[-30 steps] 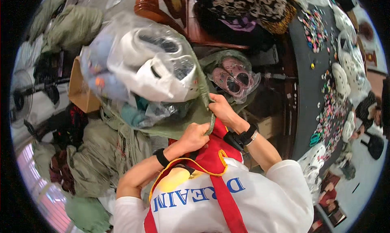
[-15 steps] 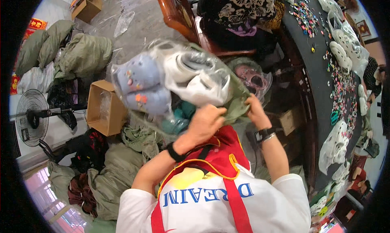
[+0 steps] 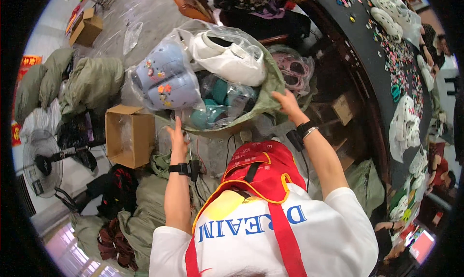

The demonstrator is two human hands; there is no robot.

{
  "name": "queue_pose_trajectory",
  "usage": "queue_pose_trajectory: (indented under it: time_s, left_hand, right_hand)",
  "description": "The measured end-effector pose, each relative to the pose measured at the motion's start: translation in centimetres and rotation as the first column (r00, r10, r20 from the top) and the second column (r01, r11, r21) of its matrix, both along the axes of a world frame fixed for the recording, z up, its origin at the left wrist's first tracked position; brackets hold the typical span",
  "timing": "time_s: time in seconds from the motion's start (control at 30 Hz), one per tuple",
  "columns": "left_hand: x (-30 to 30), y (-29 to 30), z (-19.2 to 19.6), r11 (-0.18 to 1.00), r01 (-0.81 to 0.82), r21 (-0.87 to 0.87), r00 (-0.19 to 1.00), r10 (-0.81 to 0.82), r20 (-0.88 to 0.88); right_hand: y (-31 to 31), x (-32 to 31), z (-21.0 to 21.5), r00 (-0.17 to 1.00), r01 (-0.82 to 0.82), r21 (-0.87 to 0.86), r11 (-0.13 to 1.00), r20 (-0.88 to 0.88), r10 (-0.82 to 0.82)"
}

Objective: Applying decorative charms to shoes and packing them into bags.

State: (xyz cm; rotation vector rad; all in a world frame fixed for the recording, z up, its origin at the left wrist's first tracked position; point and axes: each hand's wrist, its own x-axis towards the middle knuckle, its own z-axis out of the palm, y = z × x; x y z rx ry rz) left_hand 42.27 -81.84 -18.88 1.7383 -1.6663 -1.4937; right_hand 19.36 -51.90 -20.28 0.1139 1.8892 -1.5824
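Observation:
A large green woven sack (image 3: 273, 86) stands in front of me with its mouth wide. My right hand (image 3: 290, 106) is closed on its near right rim. Fingers apart, my left hand (image 3: 178, 140) is at the near left side of the sack, just below the bagged blue clogs, holding nothing I can see. Clear plastic bags fill the sack's mouth: blue clogs (image 3: 166, 79) with colourful charms at the left, white shoes (image 3: 229, 59) at the top, and teal footwear (image 3: 210, 113) lower down, partly hidden by plastic.
Bagged pink clogs (image 3: 294, 74) lie just right of the sack. To its left are a cardboard box (image 3: 128, 140) and a standing fan (image 3: 43, 163). A long dark table (image 3: 357, 40) with scattered charms and white clogs runs along the right. Stuffed sacks (image 3: 94, 86) sit at far left.
My left hand has moved left and down from the middle of the near rim, its fingers now spread. The sack's mouth is wider, showing more teal footwear. My right hand is still on the rim.

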Motion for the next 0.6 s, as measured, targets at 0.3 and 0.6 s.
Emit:
queue_pose_trajectory:
  time_s: [0.3,0.6]
  left_hand:
    - [-2.1,1.7,-1.7,0.934,0.233,0.271,0.971,-0.211,-0.109]
    - [-3.3,10.8,-1.3,0.943,0.32,0.094,0.943,-0.326,0.061]
  right_hand:
    - [4.1,5.8,0.9,0.983,-0.176,0.025,0.984,0.046,0.175]
    - [19.7,10.3,-4.4,0.966,-0.25,0.321,0.914,0.015,0.259]
